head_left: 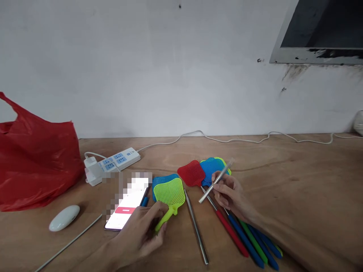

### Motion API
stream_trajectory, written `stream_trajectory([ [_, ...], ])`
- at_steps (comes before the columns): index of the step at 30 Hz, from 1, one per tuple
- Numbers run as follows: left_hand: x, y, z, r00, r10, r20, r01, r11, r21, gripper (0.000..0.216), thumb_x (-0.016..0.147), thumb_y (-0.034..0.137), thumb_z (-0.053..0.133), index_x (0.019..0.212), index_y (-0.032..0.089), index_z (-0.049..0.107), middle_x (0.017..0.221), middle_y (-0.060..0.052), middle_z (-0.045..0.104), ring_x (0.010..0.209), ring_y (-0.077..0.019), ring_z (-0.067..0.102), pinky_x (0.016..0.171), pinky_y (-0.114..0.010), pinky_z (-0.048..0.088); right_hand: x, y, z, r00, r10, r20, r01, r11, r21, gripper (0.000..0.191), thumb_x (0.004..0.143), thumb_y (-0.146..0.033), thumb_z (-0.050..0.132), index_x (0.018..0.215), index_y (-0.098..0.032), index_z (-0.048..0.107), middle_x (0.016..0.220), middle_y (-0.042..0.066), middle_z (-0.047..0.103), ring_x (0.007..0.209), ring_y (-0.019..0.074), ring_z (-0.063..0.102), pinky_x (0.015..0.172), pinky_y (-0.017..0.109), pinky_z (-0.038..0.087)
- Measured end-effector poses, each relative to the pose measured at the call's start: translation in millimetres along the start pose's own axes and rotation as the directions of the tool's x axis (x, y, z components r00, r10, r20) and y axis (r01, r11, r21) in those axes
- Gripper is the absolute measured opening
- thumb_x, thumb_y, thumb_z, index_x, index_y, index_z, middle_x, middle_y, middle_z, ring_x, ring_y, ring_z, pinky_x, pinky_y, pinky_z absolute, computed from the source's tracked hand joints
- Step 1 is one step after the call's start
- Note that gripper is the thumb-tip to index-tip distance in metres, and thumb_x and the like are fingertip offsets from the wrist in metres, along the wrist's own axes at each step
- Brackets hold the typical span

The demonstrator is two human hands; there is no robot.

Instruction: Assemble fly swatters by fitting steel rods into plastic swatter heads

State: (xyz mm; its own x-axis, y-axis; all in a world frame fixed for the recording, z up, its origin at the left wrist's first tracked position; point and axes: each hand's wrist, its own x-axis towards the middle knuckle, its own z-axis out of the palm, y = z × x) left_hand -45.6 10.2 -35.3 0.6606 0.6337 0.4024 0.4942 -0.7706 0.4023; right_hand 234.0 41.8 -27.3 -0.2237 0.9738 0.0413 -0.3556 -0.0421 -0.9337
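My left hand [141, 232] is closed around the short stem of a yellow-green fly swatter head [169, 192]. A blue swatter head [157, 183] shows partly behind it. In my right hand [229, 192], a silver metal rod [217, 180] is pinched between thumb and fingers, tilted up to the right. Another metal rod [196, 226] lies on the table between my hands. Under and beside my right hand are a red fly swatter [192, 173], a blue swatter head [210, 169] and several handles, among them a red handle [232, 233] and a green handle [253, 241]. My right forearm hides part of the handles.
Left of my left hand lies a lit phone [129, 204], partly pixelated. Farther left are a white mouse-like object [64, 218], a power strip [121, 160] and a red plastic bag [39, 158]. A white cable [227, 141] runs along the wall on the wooden table [312, 181].
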Motion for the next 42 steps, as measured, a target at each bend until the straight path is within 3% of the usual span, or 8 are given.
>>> stream_trajectory([
  [6, -0.4, 4.3, 0.8, 1.0, 0.005, -0.011, -0.003, 0.992, 0.128, 0.026, 0.094, 0.02, 0.038, 0.12, 0.023, 0.044, 0.083, -0.002, 0.069, 0.065, -0.0187, 0.067, 0.057, -0.028, 0.046, -1.6, -6.7, -0.9, 0.977, 0.128, 0.171, -0.147, 0.984, 0.103, 0.036, 0.088, -0.051, 0.056, 0.083, -0.016, 0.063, 0.069, 0.006, 0.07, 0.048, 0.0114, 0.058, 0.039, 0.018, 0.04],
  [12, 0.5, 3.2, 4.6, 0.999, -0.002, -0.032, 0.007, 0.986, 0.165, 0.028, 0.101, 0.022, 0.036, 0.128, 0.024, 0.043, 0.094, -0.004, 0.074, 0.067, -0.0194, 0.071, 0.061, -0.028, 0.052, -3.8, -2.9, -0.8, 0.963, 0.128, 0.236, -0.141, 0.989, 0.038, 0.02, 0.086, -0.038, 0.063, 0.087, -0.019, 0.056, 0.068, 0.004, 0.073, 0.048, 0.012, 0.059, 0.04, 0.017, 0.041],
  [22, 1.2, -0.9, 8.0, 0.999, 0.014, -0.051, -0.006, 0.986, 0.165, 0.027, 0.105, 0.024, 0.033, 0.129, 0.025, 0.046, 0.105, -0.004, 0.073, 0.085, -0.02, 0.073, 0.066, -0.027, 0.056, -0.7, 2.4, -3.5, 0.965, 0.126, 0.229, -0.094, 0.985, -0.146, 0.026, 0.081, -0.039, 0.074, 0.077, -0.016, 0.064, 0.064, 0.003, 0.075, 0.044, 0.008, 0.056, 0.039, 0.016, 0.041],
  [27, 3.3, 7.3, 10.6, 0.999, 0.042, -0.015, -0.039, 0.988, 0.148, 0.03, 0.106, 0.025, 0.033, 0.133, 0.028, 0.044, 0.106, -0.003, 0.073, 0.087, -0.0193, 0.073, 0.072, -0.028, 0.058, -9.6, -2.9, 4.5, 0.92, 0.214, 0.327, -0.135, 0.959, -0.248, 0.022, 0.075, -0.033, 0.081, 0.088, -0.016, 0.076, 0.081, 0.006, 0.079, 0.071, 0.0146, 0.072, 0.055, 0.019, 0.053],
  [30, 3.8, 10.1, 8.8, 0.999, 0.017, -0.029, -0.014, 0.994, 0.104, 0.028, 0.106, 0.025, 0.035, 0.131, 0.028, 0.046, 0.107, -0.003, 0.073, 0.089, -0.0189, 0.073, 0.073, -0.028, 0.058, -12.3, -4.2, 8.1, 0.914, 0.14, 0.38, -0.088, 0.985, -0.15, 0.032, 0.084, -0.041, 0.071, 0.105, -0.016, 0.072, 0.087, 0.008, 0.078, 0.077, 0.0177, 0.074, 0.057, 0.023, 0.057],
  [34, 3.9, 8.6, 5.9, 0.995, -0.046, -0.084, 0.053, 0.995, 0.08, 0.025, 0.104, 0.029, 0.038, 0.125, 0.026, 0.052, 0.103, -0.003, 0.075, 0.086, -0.0195, 0.074, 0.07, -0.027, 0.058, -8.1, 0.3, 5.1, 0.967, 0.034, 0.253, -0.023, 0.999, -0.044, 0.025, 0.085, -0.037, 0.072, 0.099, -0.018, 0.064, 0.08, 0.006, 0.078, 0.072, 0.0169, 0.073, 0.05, 0.021, 0.054],
  [37, 4.1, 7.3, 6.2, 0.992, -0.05, -0.119, 0.059, 0.996, 0.07, 0.025, 0.105, 0.03, 0.038, 0.123, 0.025, 0.054, 0.096, -0.003, 0.076, 0.079, -0.019, 0.074, 0.066, -0.026, 0.058, -5.0, 2.2, 2.6, 0.986, 0.006, 0.168, 0.01, 0.996, -0.094, 0.023, 0.081, -0.035, 0.077, 0.087, -0.019, 0.063, 0.074, 0.003, 0.077, 0.07, 0.0171, 0.073, 0.049, 0.02, 0.053],
  [42, 3.6, 10.0, 8.2, 0.99, -0.014, -0.139, 0.022, 0.998, 0.054, 0.025, 0.105, 0.029, 0.038, 0.126, 0.025, 0.052, 0.103, -0.004, 0.076, 0.085, -0.0173, 0.074, 0.075, -0.023, 0.059, -4.8, -0.7, 2.9, 0.987, 0.021, 0.159, 0.009, 0.982, -0.187, 0.02, 0.076, -0.033, 0.081, 0.084, -0.019, 0.069, 0.074, 0.002, 0.076, 0.072, 0.0173, 0.074, 0.054, 0.022, 0.055],
])
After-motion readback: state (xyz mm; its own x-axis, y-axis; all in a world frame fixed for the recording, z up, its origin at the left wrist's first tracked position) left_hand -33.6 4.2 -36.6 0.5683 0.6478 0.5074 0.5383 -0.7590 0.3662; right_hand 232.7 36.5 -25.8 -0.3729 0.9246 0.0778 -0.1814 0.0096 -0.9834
